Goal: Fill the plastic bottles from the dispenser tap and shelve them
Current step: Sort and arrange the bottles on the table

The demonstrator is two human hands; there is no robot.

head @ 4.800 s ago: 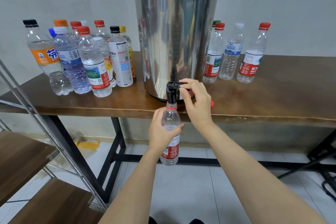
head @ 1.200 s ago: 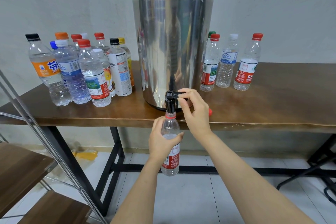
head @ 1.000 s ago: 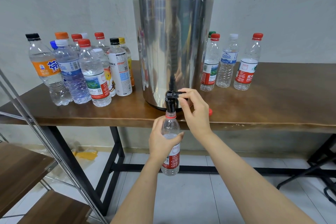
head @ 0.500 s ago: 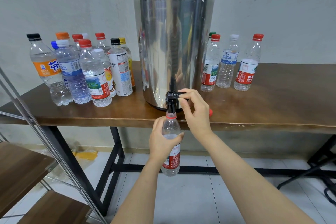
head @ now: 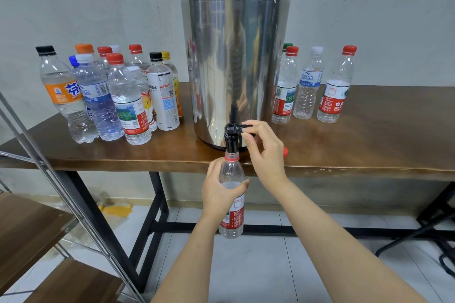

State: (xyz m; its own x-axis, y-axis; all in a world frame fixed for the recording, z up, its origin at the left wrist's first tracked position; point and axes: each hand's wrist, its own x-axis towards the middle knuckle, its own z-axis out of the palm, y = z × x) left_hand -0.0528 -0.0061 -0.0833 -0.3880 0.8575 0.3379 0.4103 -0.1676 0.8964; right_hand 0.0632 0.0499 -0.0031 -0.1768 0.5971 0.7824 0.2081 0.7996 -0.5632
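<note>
Wooden table [head: 369, 150]; beneath, perhaps a wrapper [head: 118, 209]

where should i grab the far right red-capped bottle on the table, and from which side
Probably grip the labelled middle of the clear plastic red-capped bottle, coming from the front or its right. It stands upright at the row's end on the brown wooden table, and a white-capped clear bottle stands close on its left.

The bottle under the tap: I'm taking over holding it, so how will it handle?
Probably heavyish: water in the bottle stands above its label. The thin clear wall likely dents if squeezed hard. With no cap on, tilting it would likely spill.
</note>
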